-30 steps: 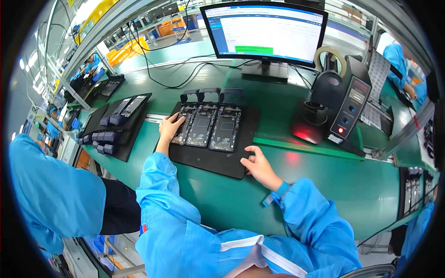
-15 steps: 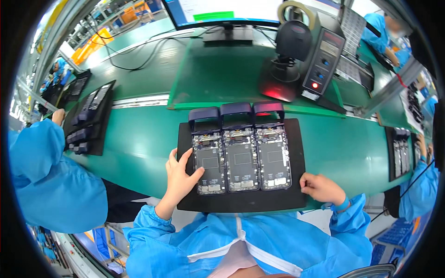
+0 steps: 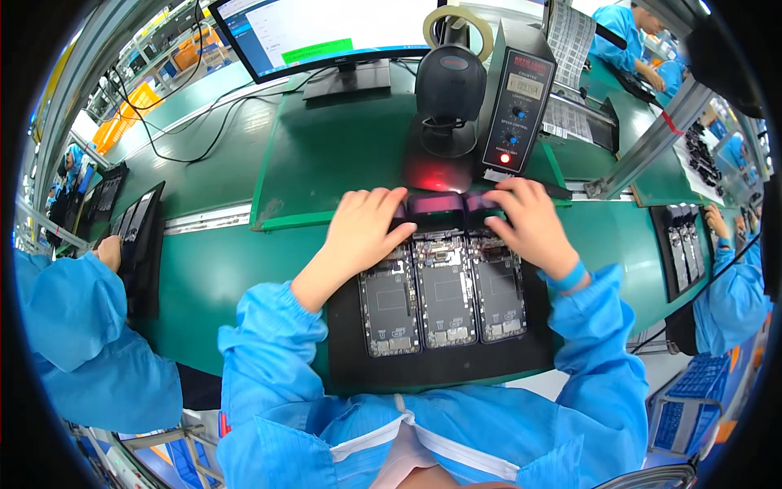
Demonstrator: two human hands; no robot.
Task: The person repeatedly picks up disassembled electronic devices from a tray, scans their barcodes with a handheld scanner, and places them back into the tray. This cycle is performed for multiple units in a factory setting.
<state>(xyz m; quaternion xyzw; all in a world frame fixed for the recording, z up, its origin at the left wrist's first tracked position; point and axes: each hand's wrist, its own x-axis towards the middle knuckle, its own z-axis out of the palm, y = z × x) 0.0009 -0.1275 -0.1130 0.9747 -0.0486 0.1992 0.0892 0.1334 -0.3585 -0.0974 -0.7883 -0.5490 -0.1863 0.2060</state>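
Note:
Three opened phones lie side by side on a black mat [image 3: 456,363]: a left phone [image 3: 389,306], a middle phone [image 3: 445,297] and a right phone [image 3: 498,297]. Their circuit boards show. At each far end stands a dark purple flap; the middle flap [image 3: 436,210] is in plain sight. My left hand [image 3: 362,228] curls over the left phone's flap, thumb on the near side, hiding most of it. My right hand [image 3: 533,226] grips the right phone's flap [image 3: 481,208] between fingers and thumb.
Beyond the mat stand a black scanner on a stand [image 3: 450,90], a grey control box [image 3: 517,110] with a red light, and a monitor [image 3: 309,33]. A roll of tape [image 3: 481,24] is behind the scanner. Co-workers in blue sit at left [image 3: 90,342] and right [image 3: 733,293], beside more phone mats.
Both hands have moved from the mat's sides up to the outer phones' flaps. My view has shifted, so the monitor, scanner and control box appear further left.

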